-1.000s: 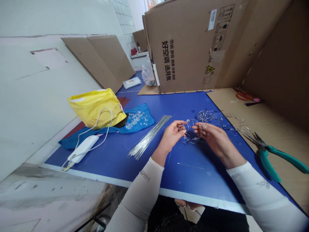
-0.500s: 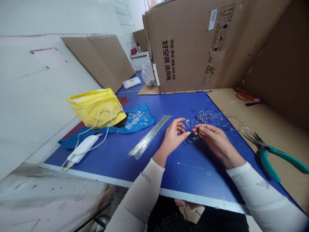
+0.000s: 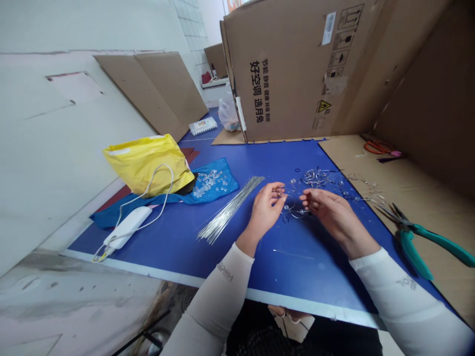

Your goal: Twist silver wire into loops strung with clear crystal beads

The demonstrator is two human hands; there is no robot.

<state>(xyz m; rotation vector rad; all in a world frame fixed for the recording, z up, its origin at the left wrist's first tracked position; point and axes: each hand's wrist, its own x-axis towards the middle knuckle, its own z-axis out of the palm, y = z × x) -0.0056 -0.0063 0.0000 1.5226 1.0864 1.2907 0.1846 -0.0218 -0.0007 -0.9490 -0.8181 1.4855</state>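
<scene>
My left hand (image 3: 264, 210) pinches a thin wire strand set with clear crystal beads (image 3: 293, 207) at its fingertips. My right hand (image 3: 334, 212) hovers close by, its fingertips at the wire loop, though I cannot tell if they grip it. A tangle of beaded wire (image 3: 315, 177) lies on the blue table top (image 3: 297, 267) just beyond my hands. Left of my left hand lies a bundle of straight silver wires (image 3: 226, 212). Loose clear beads (image 3: 208, 183) are heaped on a blue cloth (image 3: 218, 185).
Teal-handled pliers (image 3: 415, 242) and orange scissors (image 3: 376, 147) rest on a cardboard sheet (image 3: 371, 198) at the right. A large cardboard box (image 3: 297, 74) stands behind the table. A yellow bag (image 3: 148, 165) and a white corded device (image 3: 128, 227) sit at the left.
My right hand has shifted slightly right, away from my left hand. My left hand keeps its pinch on the beaded wire, which has turned a little between my hands.
</scene>
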